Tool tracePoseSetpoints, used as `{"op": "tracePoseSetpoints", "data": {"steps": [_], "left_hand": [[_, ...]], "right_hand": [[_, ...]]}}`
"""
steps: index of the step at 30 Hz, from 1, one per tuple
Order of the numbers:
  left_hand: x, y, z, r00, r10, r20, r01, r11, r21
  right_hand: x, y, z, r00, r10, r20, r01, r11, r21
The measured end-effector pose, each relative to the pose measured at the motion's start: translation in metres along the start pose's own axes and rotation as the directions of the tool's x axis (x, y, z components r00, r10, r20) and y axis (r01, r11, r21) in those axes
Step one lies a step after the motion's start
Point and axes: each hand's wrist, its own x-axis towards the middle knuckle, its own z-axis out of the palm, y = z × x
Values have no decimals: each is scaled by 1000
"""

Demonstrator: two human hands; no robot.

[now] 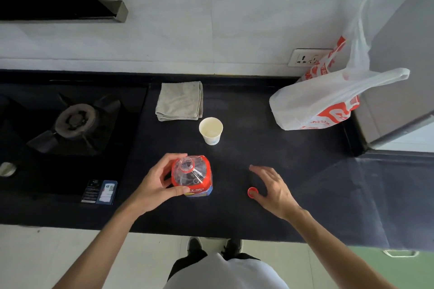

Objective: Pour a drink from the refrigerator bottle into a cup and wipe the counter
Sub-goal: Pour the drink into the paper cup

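Note:
A clear plastic bottle [196, 175] with a red label stands upright on the black counter [246, 213], its mouth uncapped. My left hand [155, 185] grips its left side, fingers and thumb curled round it. The red cap [252, 192] lies on the counter to the right. My right hand [273, 189] hovers just right of the cap, fingers spread and relaxed, holding nothing. A white paper cup [211, 130] stands upright beyond the bottle. A folded grey cloth [180, 101] lies behind the cup near the wall.
A gas stove burner [75, 122] fills the counter's left part, with a dark card pack [99, 192] at its front. A white and red plastic bag [328, 101] sits at the back right beside a grey appliance [399, 58]. A wall socket [305, 57] is behind it.

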Motion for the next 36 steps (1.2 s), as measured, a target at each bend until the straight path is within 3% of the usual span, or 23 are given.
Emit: {"op": "tracePoseSetpoints", "data": {"steps": [11, 21, 28, 36], "left_hand": [[1, 0, 7, 999, 21, -43, -19, 999, 45], [-1, -3, 9, 996, 48, -81, -45, 998, 44], [-4, -12, 15, 995, 84, -58, -78, 992, 101], [5, -21, 20, 990, 125, -62, -116, 985, 128]], "right_hand": [[132, -54, 19, 987, 156, 31, -159, 951, 263], [159, -84, 50, 967, 251, -34, -206, 858, 470], [158, -89, 45, 960, 270, -73, -206, 860, 467], [126, -89, 12, 959, 204, -195, -93, 882, 463]]}}
